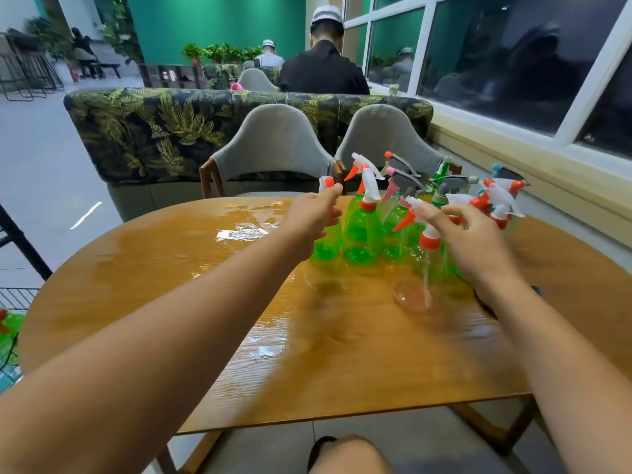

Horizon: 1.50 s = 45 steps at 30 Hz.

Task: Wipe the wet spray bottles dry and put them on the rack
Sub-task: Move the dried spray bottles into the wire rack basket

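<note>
Toward the table's [171, 302] far edge, grips green bottle [328, 244] in left hand [311, 217], curls right hand [478, 241] beside clear bottle [415, 292], hold unclear; seemingly early, leaves cluster [362, 234] unracked.

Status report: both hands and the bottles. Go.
Left grip round leftmost green bottle neck. Right grip at clear bottle sprayer, hold unclear. Other bottles crowd close; table wet.

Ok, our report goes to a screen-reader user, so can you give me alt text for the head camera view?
A person's left hand grips the neck of a green spray bottle at the left end of a cluster on a wet wooden table; the right hand reaches for another's white spray head.
</note>
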{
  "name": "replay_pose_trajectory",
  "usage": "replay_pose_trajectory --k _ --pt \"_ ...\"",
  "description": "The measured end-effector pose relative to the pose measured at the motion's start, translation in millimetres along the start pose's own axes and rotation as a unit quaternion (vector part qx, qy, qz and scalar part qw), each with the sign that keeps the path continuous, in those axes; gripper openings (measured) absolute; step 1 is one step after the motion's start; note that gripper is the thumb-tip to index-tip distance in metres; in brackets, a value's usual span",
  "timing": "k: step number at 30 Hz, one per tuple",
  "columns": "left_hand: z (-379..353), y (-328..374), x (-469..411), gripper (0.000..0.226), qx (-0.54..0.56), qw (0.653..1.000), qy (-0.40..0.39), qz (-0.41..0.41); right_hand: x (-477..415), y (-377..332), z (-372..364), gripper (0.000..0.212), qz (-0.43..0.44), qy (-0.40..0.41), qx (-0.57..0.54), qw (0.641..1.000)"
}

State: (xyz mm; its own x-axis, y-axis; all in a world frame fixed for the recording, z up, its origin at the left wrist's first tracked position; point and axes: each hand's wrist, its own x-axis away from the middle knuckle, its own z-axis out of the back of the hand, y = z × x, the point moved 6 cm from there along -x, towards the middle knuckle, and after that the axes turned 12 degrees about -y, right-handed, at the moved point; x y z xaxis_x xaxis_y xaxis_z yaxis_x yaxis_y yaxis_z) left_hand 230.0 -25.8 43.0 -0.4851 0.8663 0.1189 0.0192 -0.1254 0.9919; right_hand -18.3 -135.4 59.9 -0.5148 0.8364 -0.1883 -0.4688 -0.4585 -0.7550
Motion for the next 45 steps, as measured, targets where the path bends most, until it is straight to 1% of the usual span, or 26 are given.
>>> replay_pose_trajectory --k 2,6,8,12,15,19,23,26,30,34,40,45 --pt "3 1 6 0.062 -0.008 1.000 0.003 -0.007 0 -7 -1 0.069 0.009 -0.010 0.029 1.000" --pt "10 4 17 0.067 -0.038 0.999 0.003 -0.015 -1 -21 -2 0.042 0.033 0.004 0.116 0.993" --pt "15 3 21 0.069 -0.038 0.999 0.000 -0.009 -1 -28 -4 0.035 0.050 0.006 0.148 0.988" --pt "28 -2 33 0.060 -0.026 1.000 0.011 -0.002 1 -41 -11 0.034 0.065 -0.010 0.122 0.990" --pt "42 -4 44 0.057 0.009 1.000 0.010 0.004 7 -58 -23 0.035 0.089 -0.036 0.094 0.991" --pt "74 0 71 0.055 0.033 0.999 0.008 -0.012 18 -96 -51 0.037 0.135 -0.071 0.078 0.985" --pt "121 4 111 0.051 0.036 0.998 0.031 -0.031 35 -142 -89 0.032 0.187 -0.110 0.035 0.976" --pt "169 0 152 0.051 0.033 0.996 0.080 -0.032 55 -184 -128 0.036 0.230 -0.136 0.019 0.963" --pt "245 -18 208 0.050 0.040 0.988 0.145 -0.038 89 -239 -182 0.030 0.273 -0.182 -0.017 0.944" --pt "307 -45 262 0.050 0.055 0.979 0.191 -0.041 123 -286 -233 0.032 0.322 -0.213 -0.066 0.920" --pt "369 -84 329 0.036 0.107 0.956 0.268 -0.052 165 -339 -304 0.031 0.367 -0.246 -0.097 0.892" --pt "405 -130 357 0.039 0.150 0.943 0.296 -0.036 191 -357 -350 0.036 0.375 -0.266 -0.101 0.882"
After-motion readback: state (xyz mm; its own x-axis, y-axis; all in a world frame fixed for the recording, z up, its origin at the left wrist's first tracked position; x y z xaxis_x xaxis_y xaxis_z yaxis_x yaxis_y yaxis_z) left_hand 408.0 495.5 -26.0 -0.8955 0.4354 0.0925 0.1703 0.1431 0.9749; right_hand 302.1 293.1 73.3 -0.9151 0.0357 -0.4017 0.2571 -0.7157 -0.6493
